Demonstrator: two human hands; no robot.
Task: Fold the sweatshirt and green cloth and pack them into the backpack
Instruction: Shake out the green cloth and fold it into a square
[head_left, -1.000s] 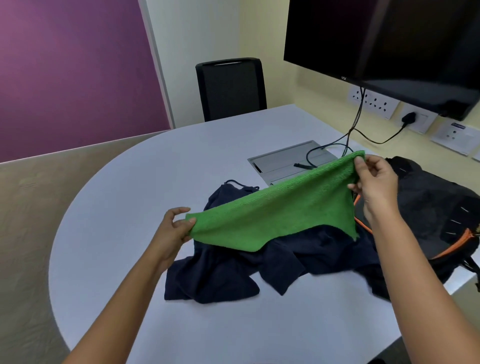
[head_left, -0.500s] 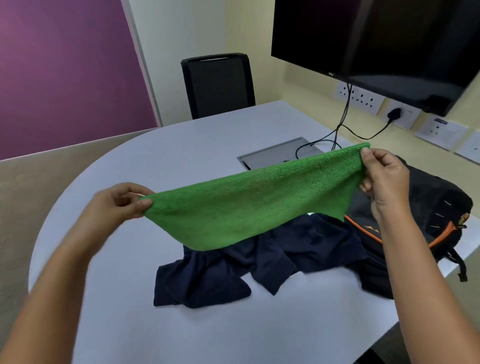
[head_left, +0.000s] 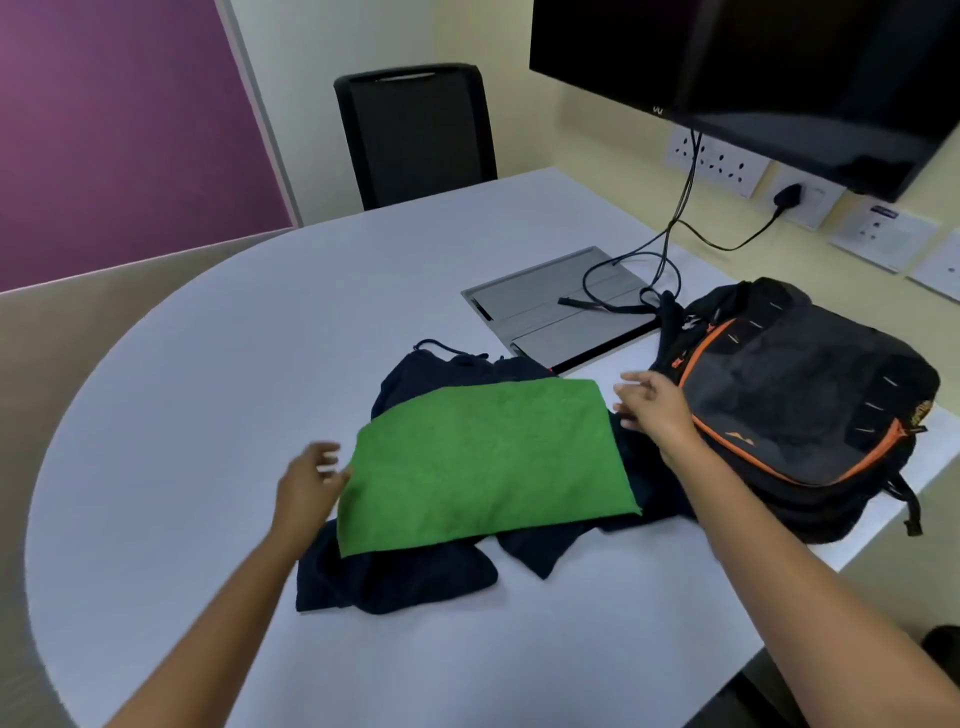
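Fingers (head_left: 324, 457) of left hand (head_left: 306, 488) and right hand (head_left: 652, 402): spread, empty. Green cloth (head_left: 483, 462) flat atop crumpled sweatshirt (head_left: 415, 577), probably for folding; backpack (head_left: 800, 405) right.

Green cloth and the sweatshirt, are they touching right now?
Touching. The head view shows the green cloth spread flat directly on the sweatshirt, whose dark fabric sticks out beyond the cloth's far, near and right edges.

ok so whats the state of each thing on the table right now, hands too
green cloth: spread flat on the sweatshirt, unfolded
sweatshirt: crumpled, unfolded
backpack: lying on the table, looks zipped
left hand: open, at the cloth's left edge
right hand: open, holding nothing
monitor: screen dark
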